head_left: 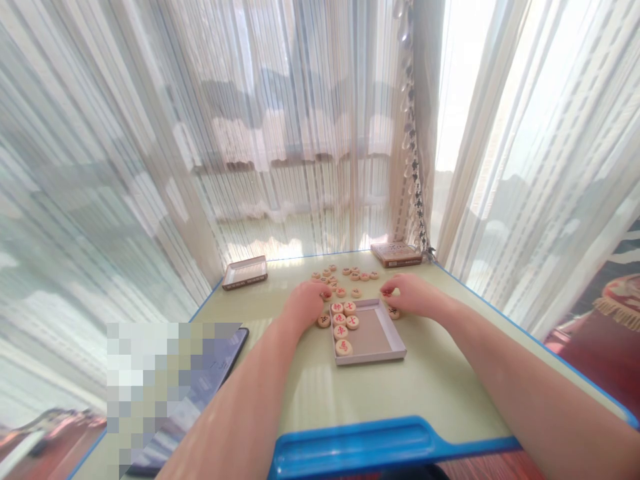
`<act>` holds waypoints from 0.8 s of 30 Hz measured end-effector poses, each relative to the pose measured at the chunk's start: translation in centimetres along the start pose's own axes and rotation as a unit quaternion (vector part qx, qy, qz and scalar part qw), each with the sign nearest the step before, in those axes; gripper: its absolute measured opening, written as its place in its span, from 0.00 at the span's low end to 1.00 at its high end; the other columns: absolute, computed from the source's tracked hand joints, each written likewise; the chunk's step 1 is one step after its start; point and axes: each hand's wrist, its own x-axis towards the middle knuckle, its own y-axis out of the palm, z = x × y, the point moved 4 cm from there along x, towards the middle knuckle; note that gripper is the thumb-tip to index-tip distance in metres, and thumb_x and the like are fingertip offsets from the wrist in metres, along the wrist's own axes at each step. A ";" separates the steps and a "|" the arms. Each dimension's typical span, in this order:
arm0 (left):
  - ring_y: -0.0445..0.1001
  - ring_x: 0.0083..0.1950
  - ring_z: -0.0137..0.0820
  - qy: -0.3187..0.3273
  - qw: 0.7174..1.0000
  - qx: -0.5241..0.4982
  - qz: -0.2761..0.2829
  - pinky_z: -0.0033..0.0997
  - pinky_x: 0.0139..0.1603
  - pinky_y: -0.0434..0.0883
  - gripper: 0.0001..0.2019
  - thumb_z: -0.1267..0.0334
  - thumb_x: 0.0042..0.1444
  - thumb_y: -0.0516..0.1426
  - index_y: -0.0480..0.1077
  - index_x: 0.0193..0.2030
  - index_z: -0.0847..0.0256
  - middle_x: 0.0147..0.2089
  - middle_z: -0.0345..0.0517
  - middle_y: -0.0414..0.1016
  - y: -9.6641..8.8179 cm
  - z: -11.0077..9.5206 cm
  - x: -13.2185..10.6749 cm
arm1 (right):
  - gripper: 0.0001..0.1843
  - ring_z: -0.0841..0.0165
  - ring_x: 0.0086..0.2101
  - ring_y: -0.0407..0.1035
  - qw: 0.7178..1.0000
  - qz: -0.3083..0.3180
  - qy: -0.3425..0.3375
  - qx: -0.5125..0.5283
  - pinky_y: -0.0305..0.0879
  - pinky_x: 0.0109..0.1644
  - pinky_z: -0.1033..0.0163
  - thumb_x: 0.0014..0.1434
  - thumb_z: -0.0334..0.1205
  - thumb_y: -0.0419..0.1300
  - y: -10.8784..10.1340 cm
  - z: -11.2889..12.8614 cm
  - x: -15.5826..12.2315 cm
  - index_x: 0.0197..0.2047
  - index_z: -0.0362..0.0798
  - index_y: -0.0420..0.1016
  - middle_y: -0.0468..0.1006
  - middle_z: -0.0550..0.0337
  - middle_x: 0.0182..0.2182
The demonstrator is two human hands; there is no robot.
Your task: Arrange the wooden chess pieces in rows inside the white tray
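Facing curtains (300,133), pinching a red-marked piece (386,294) in right hand (414,294), grip unclear in left hand (305,305), possibly dropping it if pinched too shallowly.

Beyond the tray (370,361), at its left corner, the left hand (306,305) partly covers one piece (325,295); at its right corner, the right hand (413,293) partly covers a second piece (385,294). Grip on either is indeterminate. Behind the tray, marks on the farthest pieces (355,275) are too small to read. Left of the tray, pixelation and the left forearm (255,390) obscure the tablet (213,373). The frame edge cuts off the left forearm.
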 end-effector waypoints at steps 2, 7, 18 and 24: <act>0.71 0.44 0.32 0.000 1.000 -0.004 0.001 0.30 0.47 0.66 0.19 0.79 0.43 0.46 0.74 0.34 0.57 0.44 0.42 0.74 0.0 0.0 -0.1 | 0.13 0.63 0.37 0.70 1.000 -0.002 0.007 0.008 0.63 0.40 0.63 0.48 0.40 0.56 0.1 0.0 0.1 0.36 0.48 0.78 0.78 0.56 0.36; 0.70 0.48 0.34 -0.036 0.998 -0.017 -0.051 0.32 0.51 0.65 0.25 0.82 0.41 0.46 0.73 0.40 0.57 0.48 0.42 0.73 -0.3 0.4 -0.1 | 0.14 0.64 0.35 0.70 0.999 -0.009 0.024 0.031 0.63 0.37 0.65 0.46 0.42 0.57 0.7 -0.4 0.4 0.36 0.48 0.77 0.78 0.57 0.35; 0.73 0.40 0.33 -0.196 0.957 -0.183 -0.106 0.31 0.42 0.68 0.16 0.74 0.44 0.48 0.74 0.36 0.62 0.38 0.46 0.77 -1.0 3.2 0.2 | 0.12 0.66 0.33 0.69 0.992 -0.088 0.052 0.072 0.60 0.34 0.65 0.48 0.45 0.56 -1.3 0.2 -0.1 0.32 0.49 0.76 0.77 0.58 0.33; 0.72 0.32 0.33 -0.141 0.973 -0.141 -0.113 0.32 0.38 0.67 0.09 0.67 0.46 0.53 0.75 0.28 0.60 0.31 0.43 0.77 -1.1 0.2 -0.2 | 0.12 0.67 0.31 0.69 0.986 -0.080 0.099 0.107 0.58 0.31 0.66 0.47 0.47 0.56 -0.9 -0.8 0.1 0.30 0.48 0.75 0.77 0.58 0.31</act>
